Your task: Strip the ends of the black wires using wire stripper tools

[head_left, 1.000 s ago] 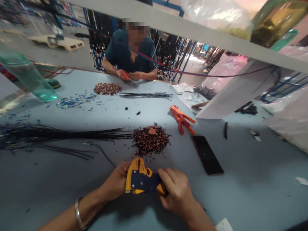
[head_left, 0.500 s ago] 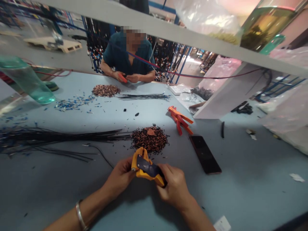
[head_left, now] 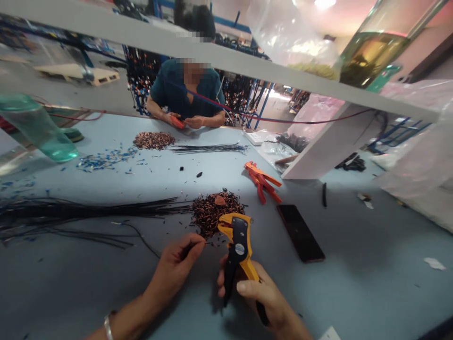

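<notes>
My right hand (head_left: pixel 260 295) grips the handles of a yellow and black wire stripper (head_left: pixel 238 245), whose head points up and away from me. My left hand (head_left: pixel 177 267) has come off the tool and rests on the blue table (head_left: pixel 354 283), fingers curled with thumb and forefinger pinched together; whether a wire is between them is too small to tell. Just beyond both hands lies a pile of stripped copper and black wire bits (head_left: pixel 214 210). A bundle of long black wires (head_left: pixel 85 210) stretches to the left of the pile.
An orange stripper (head_left: pixel 262 178) and a dark phone (head_left: pixel 300 232) lie to the right. Across the table a person in a teal shirt (head_left: pixel 187 89) works with another pile (head_left: pixel 154 140) and wires (head_left: pixel 208 148). A green bottle (head_left: pixel 38 127) stands left; plastic bags sit right.
The stripper went from lying flat between both hands to standing upright in my right hand alone. My left hand let go of it and moved left, pinching.
</notes>
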### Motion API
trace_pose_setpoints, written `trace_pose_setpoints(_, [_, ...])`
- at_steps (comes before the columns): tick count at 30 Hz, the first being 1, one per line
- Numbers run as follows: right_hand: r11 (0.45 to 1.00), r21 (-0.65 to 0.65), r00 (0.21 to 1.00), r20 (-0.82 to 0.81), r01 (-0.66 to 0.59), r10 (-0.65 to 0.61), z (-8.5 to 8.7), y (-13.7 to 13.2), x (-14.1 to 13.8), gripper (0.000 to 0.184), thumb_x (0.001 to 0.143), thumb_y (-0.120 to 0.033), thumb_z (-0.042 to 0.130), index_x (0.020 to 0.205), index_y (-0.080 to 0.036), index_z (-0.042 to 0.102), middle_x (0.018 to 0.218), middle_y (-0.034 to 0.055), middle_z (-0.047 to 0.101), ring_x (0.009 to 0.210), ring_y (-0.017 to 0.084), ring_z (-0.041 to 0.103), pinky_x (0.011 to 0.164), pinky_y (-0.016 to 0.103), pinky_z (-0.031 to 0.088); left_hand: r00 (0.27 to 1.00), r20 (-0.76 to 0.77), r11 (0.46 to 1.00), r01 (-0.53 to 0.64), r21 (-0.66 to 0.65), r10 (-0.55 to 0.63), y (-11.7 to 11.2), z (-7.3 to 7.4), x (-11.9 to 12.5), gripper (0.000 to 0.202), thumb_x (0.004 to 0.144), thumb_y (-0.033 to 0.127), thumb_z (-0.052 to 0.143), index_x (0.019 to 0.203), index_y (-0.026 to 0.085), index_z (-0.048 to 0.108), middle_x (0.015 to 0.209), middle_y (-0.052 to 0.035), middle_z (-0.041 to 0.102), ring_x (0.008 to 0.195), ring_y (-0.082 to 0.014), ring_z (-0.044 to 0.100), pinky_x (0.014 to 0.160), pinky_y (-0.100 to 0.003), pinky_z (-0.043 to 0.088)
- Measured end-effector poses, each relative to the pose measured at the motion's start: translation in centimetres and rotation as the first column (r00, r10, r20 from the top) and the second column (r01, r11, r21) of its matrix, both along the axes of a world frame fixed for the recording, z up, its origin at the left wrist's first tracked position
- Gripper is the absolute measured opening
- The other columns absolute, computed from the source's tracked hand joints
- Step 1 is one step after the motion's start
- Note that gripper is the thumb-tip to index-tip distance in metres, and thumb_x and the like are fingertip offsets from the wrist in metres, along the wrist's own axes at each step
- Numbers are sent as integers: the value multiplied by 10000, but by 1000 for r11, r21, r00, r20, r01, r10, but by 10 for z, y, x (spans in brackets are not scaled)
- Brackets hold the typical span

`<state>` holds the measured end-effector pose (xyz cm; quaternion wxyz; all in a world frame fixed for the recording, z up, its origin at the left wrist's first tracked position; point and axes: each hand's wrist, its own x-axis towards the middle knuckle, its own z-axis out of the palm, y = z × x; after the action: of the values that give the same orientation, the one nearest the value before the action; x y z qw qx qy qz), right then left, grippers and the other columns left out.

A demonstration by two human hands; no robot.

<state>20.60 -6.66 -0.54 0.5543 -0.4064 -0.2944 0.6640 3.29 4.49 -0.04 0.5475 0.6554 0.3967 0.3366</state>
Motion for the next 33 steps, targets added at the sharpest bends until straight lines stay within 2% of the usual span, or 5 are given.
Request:
trace_pose_setpoints(3, [997,-70,985,-169,27,-38,-9,0,-3,437,634,-251,726,1043,-110,665,871,89,722,734,204,683,710,316,491,999,-42,1000,-5,15,5,0,-4,1,206,806,342,585,740,183,698,712,-9,687,714,-192,613,671,-244,483])
trace_pose_setpoints(8, [995,-95,961,-273,14,-40,-17,4,-4,454,600,-214,710,1031,-80,672,840,105,728,692,209,696,649,297,491,994,-109,999,-7,37,11,1,-5,0,231,805,383,574,739,198,695,688,-6,686,695,-200,621,656,-248,496])
trace_pose_setpoints(16, [994,-95,927,-366,53,-85,-22,8,-2,433,634,-216,688,1046,-86,662,858,100,739,707,200,708,668,299,493,987,-153,993,-39,108,55,2,-10,-5,329,864,449,503,660,204,582,595,35,528,598,-158,510,541,-202,436])
trace_pose_setpoints(25, [993,-88,883,-456,77,-109,-27,15,0,418,650,-251,676,1046,-117,661,868,57,751,756,173,704,714,287,472,988,-152,995,6,100,10,9,-14,-4,288,781,445,568,712,216,729,691,-11,745,704,-227,681,664,-254,538])
trace_pose_setpoints(33, [994,-86,888,-450,64,-96,-29,21,0,438,627,-244,685,1044,-116,639,862,62,739,742,188,693,750,328,459,966,-259,975,60,212,-4,10,-14,-9,365,796,469,507,566,203,603,541,11,598,538,-192,575,496,-227,466])
